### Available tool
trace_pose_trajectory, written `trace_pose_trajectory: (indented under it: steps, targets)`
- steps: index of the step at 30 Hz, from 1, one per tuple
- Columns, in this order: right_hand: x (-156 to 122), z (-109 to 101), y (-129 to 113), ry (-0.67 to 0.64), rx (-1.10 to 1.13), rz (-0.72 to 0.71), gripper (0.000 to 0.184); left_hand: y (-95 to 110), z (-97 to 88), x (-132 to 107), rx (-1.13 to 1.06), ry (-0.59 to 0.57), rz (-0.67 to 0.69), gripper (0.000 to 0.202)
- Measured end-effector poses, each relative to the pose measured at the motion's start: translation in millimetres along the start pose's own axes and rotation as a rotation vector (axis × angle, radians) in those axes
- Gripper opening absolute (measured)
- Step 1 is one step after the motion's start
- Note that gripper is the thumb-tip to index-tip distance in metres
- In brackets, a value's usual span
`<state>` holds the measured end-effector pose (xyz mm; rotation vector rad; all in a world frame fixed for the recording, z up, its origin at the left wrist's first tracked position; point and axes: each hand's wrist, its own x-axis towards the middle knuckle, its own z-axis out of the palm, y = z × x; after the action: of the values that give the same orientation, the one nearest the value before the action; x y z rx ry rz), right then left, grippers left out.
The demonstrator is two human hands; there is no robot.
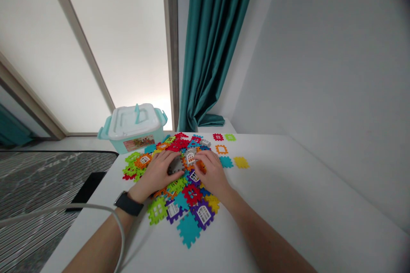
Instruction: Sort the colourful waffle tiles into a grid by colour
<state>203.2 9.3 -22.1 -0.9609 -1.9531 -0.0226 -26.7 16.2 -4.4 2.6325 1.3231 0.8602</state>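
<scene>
My left hand (156,172), with a dark watch (128,203) on its wrist, has its thumb and fingers around the edges of a plain grey interlocking tile (176,164). My right hand (212,172) pinches the right edge of a grey tile with a white window (190,156). The two grey tiles are close together; whether they are joined I cannot tell. Under and around both hands spreads a pile of colored interlocking tiles, among them a red tile (192,195), a purple window tile (203,214) and a turquoise tile (188,229).
A turquoise box with a white lid (136,121) stands behind the pile at the left. Loose yellow (241,162) and orange (221,149) tiles lie right of the pile on the white table (272,204). A pale cable (96,207) crosses over my left forearm.
</scene>
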Motion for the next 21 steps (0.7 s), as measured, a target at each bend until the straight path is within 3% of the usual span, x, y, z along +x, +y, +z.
trace_pose_trajectory:
  steps: [3,10,21]
  targets:
    - [-1.4,-1.6,-8.5,0.039,0.061,0.005,0.017,2.1,-0.8,-0.8,-0.004,0.057,0.001,0.054]
    - [-2.9,-4.2,-17.3,0.089,0.136,-0.006,0.016,10.3,-1.7,-0.6,-0.074,0.155,0.065,0.036]
    - [-5.8,-4.4,-11.3,-0.018,0.144,0.031,0.026,11.6,1.9,-1.7,0.039,0.238,0.059,0.041]
